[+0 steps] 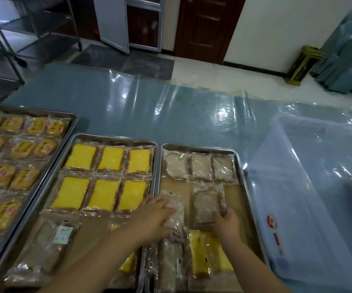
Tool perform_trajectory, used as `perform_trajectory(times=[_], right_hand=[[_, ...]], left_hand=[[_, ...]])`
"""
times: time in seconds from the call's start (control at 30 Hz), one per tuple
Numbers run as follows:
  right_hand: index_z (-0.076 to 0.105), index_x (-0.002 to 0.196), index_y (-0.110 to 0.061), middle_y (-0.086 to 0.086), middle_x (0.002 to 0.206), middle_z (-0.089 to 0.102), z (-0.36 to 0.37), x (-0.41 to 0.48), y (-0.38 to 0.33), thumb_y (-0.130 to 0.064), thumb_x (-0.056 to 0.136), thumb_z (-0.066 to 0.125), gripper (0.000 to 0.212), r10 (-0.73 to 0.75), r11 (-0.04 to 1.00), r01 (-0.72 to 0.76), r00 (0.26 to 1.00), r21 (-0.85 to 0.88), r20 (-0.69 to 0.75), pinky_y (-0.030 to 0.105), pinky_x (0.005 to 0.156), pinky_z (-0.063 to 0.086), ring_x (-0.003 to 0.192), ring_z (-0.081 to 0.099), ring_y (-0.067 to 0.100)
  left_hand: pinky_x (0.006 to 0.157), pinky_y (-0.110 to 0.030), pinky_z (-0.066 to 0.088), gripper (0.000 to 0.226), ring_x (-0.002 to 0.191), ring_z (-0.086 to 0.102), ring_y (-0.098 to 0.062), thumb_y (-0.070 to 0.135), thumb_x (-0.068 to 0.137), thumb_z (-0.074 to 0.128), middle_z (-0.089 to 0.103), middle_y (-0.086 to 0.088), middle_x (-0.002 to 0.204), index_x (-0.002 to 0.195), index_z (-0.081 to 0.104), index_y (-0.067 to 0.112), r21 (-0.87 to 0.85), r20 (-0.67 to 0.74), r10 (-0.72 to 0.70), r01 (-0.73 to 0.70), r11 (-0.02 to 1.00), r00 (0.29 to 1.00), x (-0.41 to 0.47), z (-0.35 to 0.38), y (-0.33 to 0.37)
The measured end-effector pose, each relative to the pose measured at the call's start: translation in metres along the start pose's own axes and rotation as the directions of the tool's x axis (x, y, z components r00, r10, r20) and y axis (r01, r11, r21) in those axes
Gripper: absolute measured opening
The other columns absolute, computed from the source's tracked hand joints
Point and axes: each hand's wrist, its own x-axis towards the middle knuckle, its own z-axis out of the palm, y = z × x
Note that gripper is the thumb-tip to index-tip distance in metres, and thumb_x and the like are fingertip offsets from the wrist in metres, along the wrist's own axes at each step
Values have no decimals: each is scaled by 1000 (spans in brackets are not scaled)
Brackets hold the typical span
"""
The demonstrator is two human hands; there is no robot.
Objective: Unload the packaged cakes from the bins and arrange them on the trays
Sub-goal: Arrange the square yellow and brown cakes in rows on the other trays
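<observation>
Three metal trays lie on a blue table. On the right tray (241,178), a row of three pale packaged cakes (200,167) sits at the far end. My left hand (153,216) grips a pale packaged cake (176,210) at the tray's left side. My right hand (226,224) pinches the near end of another pale packaged cake (207,203) lying in the tray's middle. Yellow packaged cakes (210,254) lie loose near the front. The middle tray (116,138) holds two rows of yellow cakes (105,176).
The left tray (73,121) is filled with several orange-labelled cakes. A clear plastic bin (301,197) stands at the right, next to the right tray. Clear film covers the table. A metal rack, a door and a wall stand beyond.
</observation>
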Motion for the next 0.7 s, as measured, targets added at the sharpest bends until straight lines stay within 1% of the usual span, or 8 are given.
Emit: perform_trajectory(times=[0.07, 0.13, 0.23, 0.33, 0.4, 0.47, 0.57, 0.7], right_hand=[[58, 103, -9, 6, 85, 64, -5, 10, 3, -7, 90, 53, 14, 24, 999, -22, 998, -44, 57, 26, 51, 44, 71, 60, 17], [55, 112, -9, 8, 87, 65, -7, 18, 7, -7, 92, 51, 20, 63, 997, -58, 992, -57, 106, 27, 52, 45, 71, 61, 20], [42, 129, -13, 10, 96, 64, -6, 26, 11, -8, 94, 49, 36, 103, 995, -102, 984, -19, 146, 39, 65, 52, 76, 63, 27], [34, 136, -17, 11, 110, 60, -5, 33, 19, -10, 94, 51, 46, 62, 998, -57, 987, -32, 146, 48, 83, 54, 91, 63, 31], [34, 135, -25, 9, 111, 59, -7, 36, 23, -18, 92, 55, 48, -30, 988, 50, 990, -148, 138, 49, 80, 55, 89, 64, 28], [33, 134, -35, 2, 114, 54, -12, 39, 26, -28, 91, 56, 49, -161, 933, 198, 976, -301, 144, 39, 67, 56, 84, 62, 18], [26, 138, -48, -4, 115, 43, -14, 41, 26, -38, 92, 51, 53, -281, 784, 330, 944, -526, 172, 16, 50, 41, 73, 54, 4], [27, 136, -54, -9, 103, 39, -17, 39, 23, -40, 95, 47, 48, -313, 712, 380, 924, -590, 217, 16, 51, 36, 70, 49, 1]], left_hand=[[114, -42, -2, 70, 144, 3, -17, 52, 80, 59, 16, 2, 157, 142, 34, 34, 84, 72, 10, -16, 996, 997, 6, 6, 0], [114, -42, -4, 69, 144, 2, -16, 51, 80, 60, 15, 4, 157, 142, 34, 33, 103, 65, -6, 0, 995, 998, 13, 10, -2], [114, -39, -4, 67, 144, 3, -17, 47, 82, 58, 17, 3, 157, 142, 33, 30, 141, 4, -15, 14, 990, 1000, 25, 16, -5], [112, -32, -8, 64, 144, 5, -17, 39, 85, 57, 17, 2, 157, 142, 32, 28, 131, -52, -35, 41, 991, 998, 39, 25, -4], [111, -30, -10, 63, 145, 4, -16, 38, 86, 54, 12, 1, 158, 143, 29, 28, 128, -61, -42, 49, 991, 997, 47, 30, -1], [109, -28, -12, 62, 145, 2, -16, 39, 88, 52, 7, 1, 158, 144, 27, 29, 119, -75, -53, 62, 991, 996, 51, 34, 2], [108, -27, -14, 62, 145, 1, -15, 40, 90, 52, 6, 1, 158, 145, 25, 30, 93, -107, -79, 89, 992, 991, 52, 37, 5], [109, -29, -16, 61, 145, -2, -15, 36, 92, 49, 4, 1, 158, 146, 22, 30, 106, -127, -89, 102, 989, 988, 48, 39, 8]])
